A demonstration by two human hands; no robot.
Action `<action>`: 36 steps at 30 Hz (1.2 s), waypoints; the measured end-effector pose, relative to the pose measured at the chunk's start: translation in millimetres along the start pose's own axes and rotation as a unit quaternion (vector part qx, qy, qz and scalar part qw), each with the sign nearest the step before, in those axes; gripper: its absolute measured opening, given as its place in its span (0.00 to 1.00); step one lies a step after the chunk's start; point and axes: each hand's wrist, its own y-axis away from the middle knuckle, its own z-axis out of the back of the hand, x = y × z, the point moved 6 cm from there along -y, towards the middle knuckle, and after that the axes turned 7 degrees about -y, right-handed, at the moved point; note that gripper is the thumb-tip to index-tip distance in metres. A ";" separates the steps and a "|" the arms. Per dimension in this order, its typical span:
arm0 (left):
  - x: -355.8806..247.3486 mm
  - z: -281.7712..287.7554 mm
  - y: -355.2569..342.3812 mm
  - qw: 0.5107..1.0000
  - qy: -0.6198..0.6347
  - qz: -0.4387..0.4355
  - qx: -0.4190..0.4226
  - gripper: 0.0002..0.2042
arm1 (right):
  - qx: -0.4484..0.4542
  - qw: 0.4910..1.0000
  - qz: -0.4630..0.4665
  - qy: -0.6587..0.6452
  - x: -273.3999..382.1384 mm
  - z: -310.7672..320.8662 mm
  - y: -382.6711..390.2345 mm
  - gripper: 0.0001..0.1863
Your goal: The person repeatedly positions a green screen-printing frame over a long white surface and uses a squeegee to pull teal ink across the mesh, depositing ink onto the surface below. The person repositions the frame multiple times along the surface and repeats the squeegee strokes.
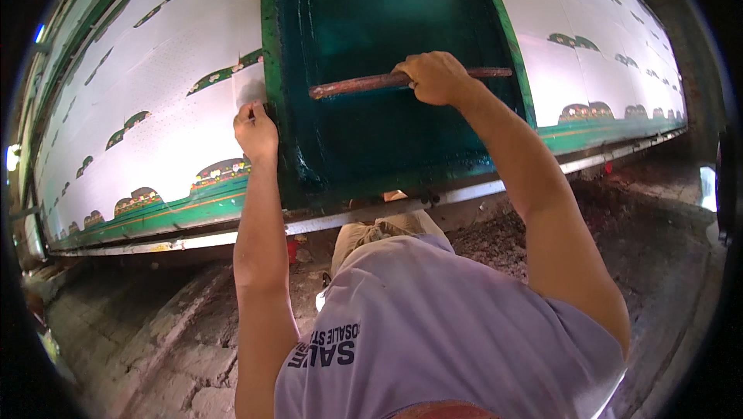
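Observation:
A square screen-printing frame [271,47] with a dark teal mesh [402,148] lies on a long table covered in white sheets [155,148] printed with green, flowered shapes. My right hand [441,78] is closed round a long reddish squeegee bar [340,86] that crosses the upper middle of the mesh. My left hand [257,129] is beside the frame's left edge, fingers curled together over the white sheet; whatever they may pinch is too small to make out. Wet-looking streaks of teal ink show along the mesh's inner sides.
A pale metal rail [201,241] runs along the table's near edge, in front of my body. Below it is a rough, dusty brick floor [155,326] with rubble at the right. Further printed sheets [588,86] stretch along the table to both sides.

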 end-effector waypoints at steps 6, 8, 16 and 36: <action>-9.8 4.9 1.2 0.999 0.027 -0.015 0.012 0.13 | 0.041 0.999 -0.032 0.016 55.7 -32.5 84.9 0.23; -18.6 7.0 4.6 0.999 0.001 -0.031 0.004 0.14 | 0.035 0.999 -0.026 0.028 64.2 -41.3 105.7 0.25; -26.6 6.3 2.3 0.996 -0.064 -0.058 0.000 0.15 | -0.070 0.995 0.070 -0.006 81.1 -73.3 160.3 0.32; -40.7 3.1 5.6 0.940 -0.341 -0.007 -0.009 0.19 | -0.321 0.917 -0.200 -0.123 -180.2 -3.9 264.4 0.33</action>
